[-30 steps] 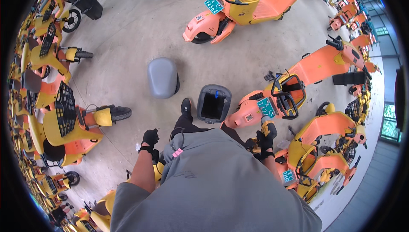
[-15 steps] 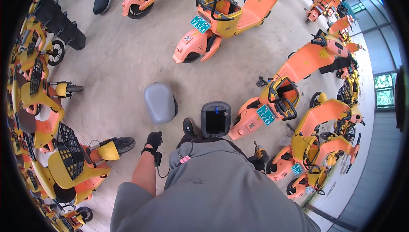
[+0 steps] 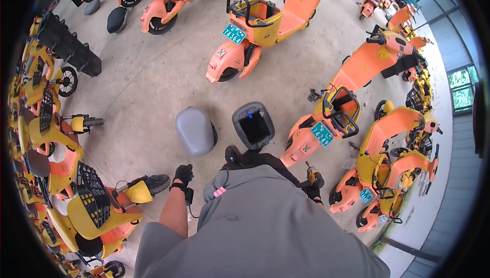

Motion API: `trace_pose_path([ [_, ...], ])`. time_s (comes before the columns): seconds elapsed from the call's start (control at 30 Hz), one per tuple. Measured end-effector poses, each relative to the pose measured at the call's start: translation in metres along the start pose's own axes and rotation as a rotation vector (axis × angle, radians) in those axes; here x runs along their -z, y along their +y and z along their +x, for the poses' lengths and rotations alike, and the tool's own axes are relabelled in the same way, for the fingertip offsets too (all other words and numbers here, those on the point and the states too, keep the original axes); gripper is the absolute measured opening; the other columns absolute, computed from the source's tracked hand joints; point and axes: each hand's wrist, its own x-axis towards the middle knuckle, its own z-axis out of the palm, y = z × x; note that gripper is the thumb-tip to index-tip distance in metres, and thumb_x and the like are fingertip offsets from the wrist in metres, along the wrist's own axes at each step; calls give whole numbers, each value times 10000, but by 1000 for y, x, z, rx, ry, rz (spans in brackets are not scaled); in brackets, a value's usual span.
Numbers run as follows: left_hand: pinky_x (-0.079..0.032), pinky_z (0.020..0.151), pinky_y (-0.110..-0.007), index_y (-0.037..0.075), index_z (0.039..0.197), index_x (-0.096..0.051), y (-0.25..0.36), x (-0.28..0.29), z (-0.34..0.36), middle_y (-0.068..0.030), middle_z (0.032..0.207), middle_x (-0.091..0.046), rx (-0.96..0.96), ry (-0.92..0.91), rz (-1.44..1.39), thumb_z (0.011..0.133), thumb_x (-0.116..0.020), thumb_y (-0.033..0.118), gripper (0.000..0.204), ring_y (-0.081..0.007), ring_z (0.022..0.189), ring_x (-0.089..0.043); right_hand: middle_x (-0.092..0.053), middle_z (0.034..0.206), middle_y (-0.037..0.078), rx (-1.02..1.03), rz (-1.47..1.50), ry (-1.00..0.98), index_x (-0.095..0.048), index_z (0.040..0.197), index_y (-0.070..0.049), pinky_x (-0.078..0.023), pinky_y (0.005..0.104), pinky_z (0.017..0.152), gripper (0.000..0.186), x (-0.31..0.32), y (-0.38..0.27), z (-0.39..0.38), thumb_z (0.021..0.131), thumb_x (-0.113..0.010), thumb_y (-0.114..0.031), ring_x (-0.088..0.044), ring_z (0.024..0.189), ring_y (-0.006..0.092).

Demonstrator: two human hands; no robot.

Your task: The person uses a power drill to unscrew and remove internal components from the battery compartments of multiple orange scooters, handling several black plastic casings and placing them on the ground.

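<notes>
My left hand (image 3: pixel 183 174), in a black glove, hangs at my left side with its fingers curled in and nothing visible in them. My right hand (image 3: pixel 312 191), also gloved in black, is partly hidden by my shirt; it grips a yellow and black power drill (image 3: pixel 315 177) with its bit pointing forward. On the floor ahead of my feet lies a dark, hollow seat-shaped shell (image 3: pixel 267 141) with a small blue piece at its far end. To its left rests a smooth grey scooter seat (image 3: pixel 194 131). Neither hand touches them.
An orange and yellow scooter (image 3: pixel 298 142) with a front basket stands close on my right. Another scooter (image 3: pixel 223 63) is straight ahead. A parked scooter's front wheel (image 3: pixel 157 182) juts toward my left hand. Stacked black bins (image 3: pixel 69 45) lie far left; a dark seat (image 3: pixel 117 19) is near them.
The hollow shell has shifted forward from my feet, closer to the grey seat, and turned a little anticlockwise. My view has shifted slightly. Both hands stay low at my sides, the drill still held.
</notes>
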Motion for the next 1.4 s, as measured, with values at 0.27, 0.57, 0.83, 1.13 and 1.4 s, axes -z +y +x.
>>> trace_pose_path([
  [0.27, -437, 450, -297, 66, 759, -540, -10, -10, -10, -60, 640, -569, 10, 27, -141, 869, -499, 255, 222, -163, 528, -587, -574, 862, 35, 10, -43, -86, -540, 1054, -53, -459, 267, 697, 278, -4, 3, 38, 790, -624, -79, -557, 817, 156],
  [0.57, -465, 476, -321, 69, 807, -522, -85, -4, 29, -22, 606, -586, -173, -210, -8, 794, -623, 176, 148, -175, 567, -608, -556, 675, 24, -101, 222, -150, -542, 982, -65, -458, 299, 491, 286, 7, -5, 133, 749, -708, -88, -569, 593, 140],
  [0.83, -493, 620, -424, 78, 829, -587, -95, -46, 14, -168, 796, -651, -290, 165, 902, 723, -634, 265, 220, -341, 750, -637, -609, 831, 92, 21, 417, -262, -529, 1001, -14, -508, 317, 571, 415, 6, 13, 295, 678, -778, -86, -606, 701, 201],
  [1.13, -456, 484, -330, 114, 796, -526, 112, -92, 34, -62, 650, -562, -552, 6, 415, 818, -554, 205, 97, -190, 557, -579, -607, 973, 162, 824, 134, 182, -585, 1017, -9, -472, 395, 813, 483, 75, -137, 348, 593, -793, -109, -577, 925, 350],
  [1.4, -470, 620, -355, 104, 900, -546, 197, -113, 102, -46, 736, -603, -785, 42, 427, 701, -645, 101, 222, -225, 677, -572, -581, 890, 64, 537, 345, 104, -552, 1054, -31, -488, 316, 680, 469, 131, -235, 338, 667, -787, -151, -574, 805, 196],
])
